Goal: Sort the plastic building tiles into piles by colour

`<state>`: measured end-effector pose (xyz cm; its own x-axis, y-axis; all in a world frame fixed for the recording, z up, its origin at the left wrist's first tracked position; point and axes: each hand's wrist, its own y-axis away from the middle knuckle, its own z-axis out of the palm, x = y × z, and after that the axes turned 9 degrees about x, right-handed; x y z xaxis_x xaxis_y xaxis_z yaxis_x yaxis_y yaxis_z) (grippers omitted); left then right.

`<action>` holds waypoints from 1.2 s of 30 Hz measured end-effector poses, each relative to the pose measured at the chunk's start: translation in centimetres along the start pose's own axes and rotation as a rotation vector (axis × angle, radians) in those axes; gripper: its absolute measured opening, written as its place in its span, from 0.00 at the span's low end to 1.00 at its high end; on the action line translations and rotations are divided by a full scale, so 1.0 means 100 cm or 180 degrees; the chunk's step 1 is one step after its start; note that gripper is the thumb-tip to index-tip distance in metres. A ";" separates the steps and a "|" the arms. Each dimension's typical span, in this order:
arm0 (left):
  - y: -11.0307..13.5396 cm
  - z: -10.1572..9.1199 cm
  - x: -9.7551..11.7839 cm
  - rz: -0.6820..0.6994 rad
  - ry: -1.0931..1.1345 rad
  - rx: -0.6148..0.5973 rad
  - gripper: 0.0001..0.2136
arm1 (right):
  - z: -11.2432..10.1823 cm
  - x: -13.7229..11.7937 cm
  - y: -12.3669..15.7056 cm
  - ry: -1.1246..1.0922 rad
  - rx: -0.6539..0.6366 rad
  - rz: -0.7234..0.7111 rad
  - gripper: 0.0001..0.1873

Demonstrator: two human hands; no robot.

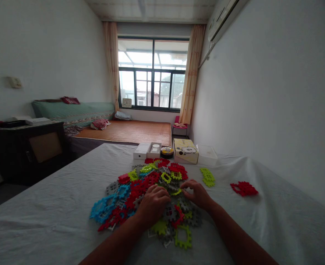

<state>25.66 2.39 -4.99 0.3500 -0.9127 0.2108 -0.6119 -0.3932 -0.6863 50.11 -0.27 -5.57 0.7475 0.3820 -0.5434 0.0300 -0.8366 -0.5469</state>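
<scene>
While both bare hands reach in from the near edge of the head view, a loose heap of plastic pieces (pixel 144 183), notched along their edges and coloured red, blue, grey, yellow-green and white, lies spread on a pale cloth (pixel 68 191). The left hand (pixel 154 202) rests over the middle of the heap, its back upward and its fingers bent; whether it grips anything underneath cannot be told. The right hand (pixel 197 193) comes in at the heap's right side, thumb and forefinger close together beside a small yellow-green piece (pixel 176 192); whether they pinch it I cannot tell.

Just below the hands, a square yellow-green frame (pixel 183 237) lies flat at the near edge of the heap. Apart from the heap, to the right, lie a yellow-green strip (pixel 207 177) and, farther out, a red cluster (pixel 244 188).

Behind the heap stands a row of containers: a white box (pixel 141 151), an open box (pixel 154 150) with a round white object inside, a round tin (pixel 167 152), a yellow carton (pixel 186 151) and a whitish plastic tub (pixel 207 155). Beyond the cloth are a bed (pixel 140 130), a dark cabinet (pixel 18 151), a pink chair (pixel 176 120) and a curtained window (pixel 152 70), with a square clock (pixel 126 103) at its lower left corner.
</scene>
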 end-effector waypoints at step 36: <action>0.000 -0.001 0.004 0.0181 0.0036 0.0057 0.08 | -0.037 0.087 0.005 0.0562 0.0803 0.1338 0.19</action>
<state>25.74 2.06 -4.84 0.3069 -0.9348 0.1790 -0.6176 -0.3387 -0.7098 59.08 1.16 -8.25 0.7619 -0.0568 -0.6452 -0.4413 -0.7746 -0.4530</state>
